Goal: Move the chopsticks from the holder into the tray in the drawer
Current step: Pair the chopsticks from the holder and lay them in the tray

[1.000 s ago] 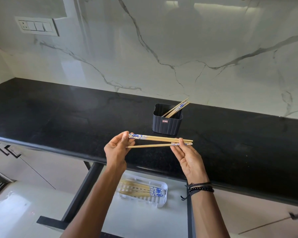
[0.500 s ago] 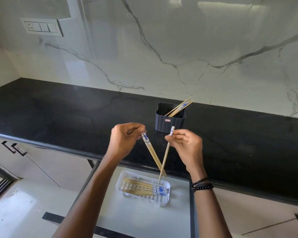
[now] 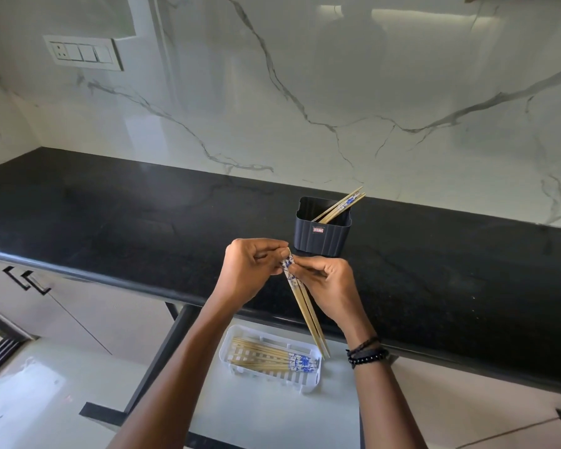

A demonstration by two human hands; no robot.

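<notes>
Both my hands meet over the counter's front edge and hold a small bundle of bamboo chopsticks (image 3: 306, 311) by their blue-patterned tops. My left hand (image 3: 251, 273) pinches the tops from the left; my right hand (image 3: 326, 288) grips them from the right. The sticks slant down and right, their tips just above the right end of the white slotted tray (image 3: 232, 340) in the open drawer (image 3: 272, 413). Several chopsticks (image 3: 266, 355) lie flat in that tray. The dark ribbed holder (image 3: 321, 236) stands on the counter behind my hands with a few chopsticks (image 3: 342, 205) leaning in it.
The black stone counter (image 3: 110, 222) runs across the view below a marble wall with a switch plate (image 3: 83, 53). Cabinet doors with black handles (image 3: 26, 280) sit at the left, beside the drawer's dark frame.
The sticks were held level between both hands, then split into two slanted groups. Now they are brought together into one bundle, tips down over the tray.
</notes>
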